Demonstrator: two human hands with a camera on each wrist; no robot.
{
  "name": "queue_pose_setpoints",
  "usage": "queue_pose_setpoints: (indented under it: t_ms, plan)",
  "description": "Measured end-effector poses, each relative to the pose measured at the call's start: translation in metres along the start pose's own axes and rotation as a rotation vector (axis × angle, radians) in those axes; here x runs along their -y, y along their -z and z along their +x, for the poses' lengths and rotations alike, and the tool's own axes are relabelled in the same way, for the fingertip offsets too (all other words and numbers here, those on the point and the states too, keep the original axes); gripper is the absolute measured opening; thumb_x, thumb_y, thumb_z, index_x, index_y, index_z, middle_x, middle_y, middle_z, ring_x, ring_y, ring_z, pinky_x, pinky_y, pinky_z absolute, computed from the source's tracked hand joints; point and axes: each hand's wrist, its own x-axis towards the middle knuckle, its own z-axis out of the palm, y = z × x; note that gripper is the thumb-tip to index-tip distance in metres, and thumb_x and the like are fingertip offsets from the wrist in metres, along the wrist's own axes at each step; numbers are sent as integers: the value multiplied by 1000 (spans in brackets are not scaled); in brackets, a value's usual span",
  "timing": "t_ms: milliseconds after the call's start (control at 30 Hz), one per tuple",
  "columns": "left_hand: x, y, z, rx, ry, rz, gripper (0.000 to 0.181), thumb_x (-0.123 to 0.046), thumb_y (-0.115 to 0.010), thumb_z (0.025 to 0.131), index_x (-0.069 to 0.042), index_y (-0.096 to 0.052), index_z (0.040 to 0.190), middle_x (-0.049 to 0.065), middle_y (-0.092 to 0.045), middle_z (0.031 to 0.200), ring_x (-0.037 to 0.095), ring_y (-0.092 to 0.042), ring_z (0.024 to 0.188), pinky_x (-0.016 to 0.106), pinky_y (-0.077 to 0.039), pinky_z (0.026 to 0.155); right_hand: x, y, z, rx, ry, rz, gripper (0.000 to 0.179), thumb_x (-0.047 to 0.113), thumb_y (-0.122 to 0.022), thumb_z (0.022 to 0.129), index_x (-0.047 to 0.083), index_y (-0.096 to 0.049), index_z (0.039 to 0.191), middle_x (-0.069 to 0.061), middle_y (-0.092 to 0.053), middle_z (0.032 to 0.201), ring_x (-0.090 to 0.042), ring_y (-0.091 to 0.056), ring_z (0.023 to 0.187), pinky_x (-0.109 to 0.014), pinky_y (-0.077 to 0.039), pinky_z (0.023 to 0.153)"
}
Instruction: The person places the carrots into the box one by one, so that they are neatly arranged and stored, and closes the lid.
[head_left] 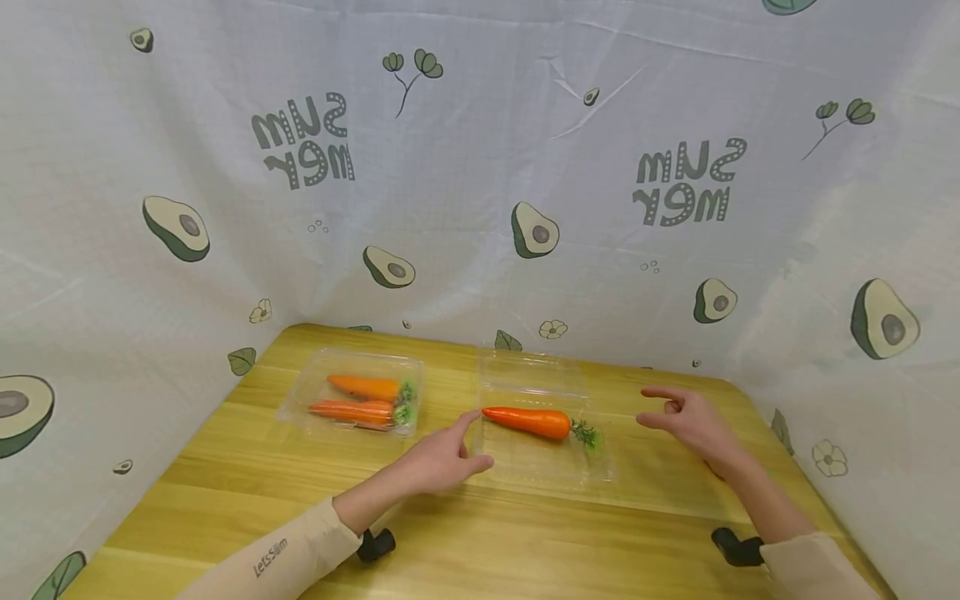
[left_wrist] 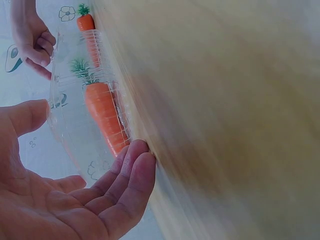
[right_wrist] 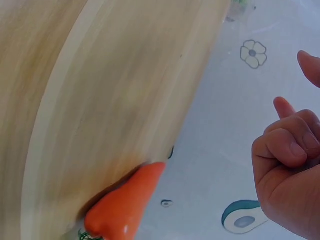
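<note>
An open clear plastic clamshell box (head_left: 525, 472) lies on the table, its lid folded back toward the curtain. Inside is an orange carrot (head_left: 531, 422) with a green leafy top pointing right. My left hand (head_left: 438, 461) is at the box's left side, fingers and thumb spread, index fingertip by the carrot's tip. To the right of the box, my right hand (head_left: 693, 423) hovers with thumb and index finger extended, the other fingers curled, holding nothing. Another carrot (right_wrist: 127, 205) lies on the table below it in the right wrist view, hidden by the right arm in the head view.
At the back left, a second clear box (head_left: 307, 375) is closed over two carrots (head_left: 365, 387). A patterned curtain (head_left: 465, 167) surrounds the wooden table (head_left: 420, 550) at the back and sides. Black fittings (head_left: 377, 546) show at both wrists.
</note>
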Motion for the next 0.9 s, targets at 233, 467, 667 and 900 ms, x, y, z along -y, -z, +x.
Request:
queue_pose_setpoints:
  t_ms: [233,467,667,900]
  plan:
    - [-1,1,0,-2,-3,6,81,-46,-65,96,-18,-25,161,-5,-63,83,15,-59,66,34,-47,59,-10,7,-7,-43,-31,-71,62,31,-72,94,-5,-53,141,1,-40,72,-12,-35,65,-29,-35,63]
    - [0,1,1,-1,0,5,81,-46,-65,96,-18,-25,161,-5,-64,84,15,-58,66,34,-47,59,-21,16,-12,-36,-106,-115,70,38,-69,95,-6,-47,145,-7,-48,82,-20,-44,76,-31,-37,66]
    - [2,0,1,-2,-6,11,81,-46,-65,96,-18,-25,161,-5,-64,84,15,-58,66,33,-46,59,-31,22,-15,-38,-145,-128,75,44,-67,96,-5,-45,148,-22,-55,104,-27,-47,88,-32,-40,69]
    - [3,0,2,0,-8,8,81,-47,-65,96,-18,-25,161,-5,-64,83,15,-58,65,33,-46,58,-45,21,-22,-81,-143,-49,75,41,-69,95,-6,-43,148,-2,-41,71,-11,-34,57,-30,-30,51]
